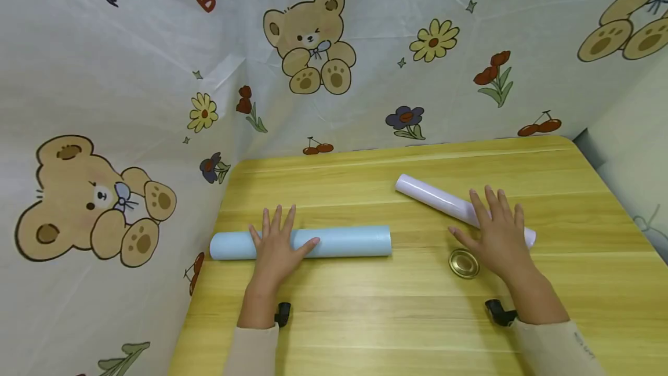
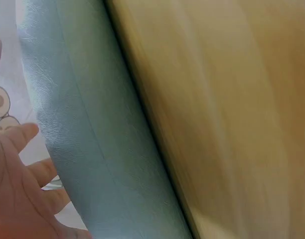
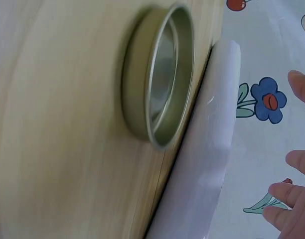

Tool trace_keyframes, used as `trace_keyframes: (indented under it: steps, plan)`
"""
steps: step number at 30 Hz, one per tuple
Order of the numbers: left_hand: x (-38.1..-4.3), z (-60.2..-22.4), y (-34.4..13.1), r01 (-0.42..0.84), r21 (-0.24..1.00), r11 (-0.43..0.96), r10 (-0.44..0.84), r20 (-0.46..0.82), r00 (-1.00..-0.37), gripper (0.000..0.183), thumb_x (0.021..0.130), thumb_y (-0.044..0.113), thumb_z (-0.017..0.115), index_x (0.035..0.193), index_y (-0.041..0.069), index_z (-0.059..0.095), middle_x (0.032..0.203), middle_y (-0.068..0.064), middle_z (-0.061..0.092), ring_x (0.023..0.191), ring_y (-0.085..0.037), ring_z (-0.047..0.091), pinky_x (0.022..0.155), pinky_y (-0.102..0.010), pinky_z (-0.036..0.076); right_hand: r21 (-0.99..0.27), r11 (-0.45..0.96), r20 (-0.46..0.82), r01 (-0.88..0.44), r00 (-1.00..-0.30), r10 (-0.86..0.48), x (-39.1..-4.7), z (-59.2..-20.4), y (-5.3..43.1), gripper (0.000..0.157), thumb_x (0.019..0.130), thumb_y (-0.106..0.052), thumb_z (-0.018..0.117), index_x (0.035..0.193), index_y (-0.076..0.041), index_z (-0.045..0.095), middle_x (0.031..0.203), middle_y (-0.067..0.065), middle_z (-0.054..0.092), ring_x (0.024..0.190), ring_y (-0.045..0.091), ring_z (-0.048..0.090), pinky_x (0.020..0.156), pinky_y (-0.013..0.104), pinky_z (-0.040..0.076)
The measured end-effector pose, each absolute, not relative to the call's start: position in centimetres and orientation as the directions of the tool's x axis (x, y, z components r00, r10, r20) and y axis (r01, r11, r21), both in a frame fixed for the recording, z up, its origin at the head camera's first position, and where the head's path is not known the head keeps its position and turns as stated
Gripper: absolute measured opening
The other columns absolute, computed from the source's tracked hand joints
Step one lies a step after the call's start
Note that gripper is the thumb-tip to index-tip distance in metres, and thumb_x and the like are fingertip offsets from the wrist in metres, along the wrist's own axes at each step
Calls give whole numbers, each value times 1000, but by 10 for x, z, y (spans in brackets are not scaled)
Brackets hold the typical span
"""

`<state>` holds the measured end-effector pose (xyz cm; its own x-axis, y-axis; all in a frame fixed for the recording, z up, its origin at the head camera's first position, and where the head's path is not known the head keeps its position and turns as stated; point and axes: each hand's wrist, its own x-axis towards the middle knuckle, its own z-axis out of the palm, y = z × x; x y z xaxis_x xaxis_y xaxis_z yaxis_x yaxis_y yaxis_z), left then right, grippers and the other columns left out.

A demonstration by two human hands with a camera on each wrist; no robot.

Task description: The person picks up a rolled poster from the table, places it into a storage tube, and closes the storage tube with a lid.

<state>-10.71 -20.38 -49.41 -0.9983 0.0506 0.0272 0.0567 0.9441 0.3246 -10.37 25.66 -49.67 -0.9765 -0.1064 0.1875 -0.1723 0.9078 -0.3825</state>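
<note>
A long light blue cylinder (image 1: 349, 241) lies crosswise on the left half of the table. Over its left part is my left hand (image 1: 275, 251), fingers spread and straight; whether it touches the cylinder I cannot tell. A thinner white roll (image 1: 435, 196) lies slanted on the right. My right hand (image 1: 501, 242), also with spread fingers, is over the roll's near right end and hides part of it. Beside that thumb sits a small round gold-coloured tin lid (image 1: 463, 263), its hollow side up, its raised rim (image 3: 152, 79) clear in the right wrist view. Neither hand grips anything.
The wood-grain table (image 1: 365, 318) has a curtain (image 1: 376, 80) printed with bears and flowers along its back and left sides. A pale surface (image 1: 639, 149) stands beyond its right edge. A black fitting (image 1: 501, 312) shows at each wrist.
</note>
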Motion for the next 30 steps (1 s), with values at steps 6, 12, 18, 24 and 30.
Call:
trace_keyframes:
  steps: [6, 12, 18, 24, 30]
  plan:
    - [-103, -500, -208, 106, 306, 946, 110, 2, -994, 106, 76, 82, 63, 161, 27, 30, 165, -14, 32, 158, -42, 8, 115, -77, -8, -391, 883, 243, -260, -954, -173, -110, -495, 260, 85, 91, -41, 73, 157, -6, 33, 157, 33, 30, 148, 54, 22, 117, 73, 14]
    - [-103, -501, -209, 136, 312, 940, 154, -34, -987, 100, 75, 78, 68, 157, 29, 39, 155, -13, 46, 155, -40, 22, 117, -75, -9, -366, 867, 286, -338, -927, -240, -120, -496, 265, 77, 87, -29, 79, 149, 0, 44, 144, 36, 43, 130, 58, 41, 104, 73, 32]
    - [-106, -502, -211, 141, 304, 942, 167, -61, -984, 92, 76, 74, 71, 153, 30, 46, 147, -13, 52, 145, -38, 38, 118, -74, -6, -367, 871, 259, -326, -935, -241, -124, -501, 269, 74, 87, -28, 79, 147, 1, 47, 141, 37, 46, 121, 61, 47, 98, 73, 36]
    - [-111, -504, -213, 155, 313, 937, 179, -49, -983, 87, 76, 74, 71, 148, 29, 52, 141, -12, 56, 137, -36, 44, 118, -66, 5, -381, 870, 233, -311, -943, -236, -124, -507, 271, 71, 90, -28, 77, 146, 4, 47, 139, 38, 46, 123, 62, 45, 99, 72, 36]
    - [-116, -505, -214, 153, 325, 933, 183, -64, -981, 88, 75, 76, 70, 147, 28, 53, 140, -10, 56, 134, -35, 45, 118, -63, 7, -374, 878, 197, -299, -951, -240, -126, -509, 275, 70, 90, -22, 76, 146, 6, 44, 140, 40, 45, 130, 62, 38, 103, 74, 31]
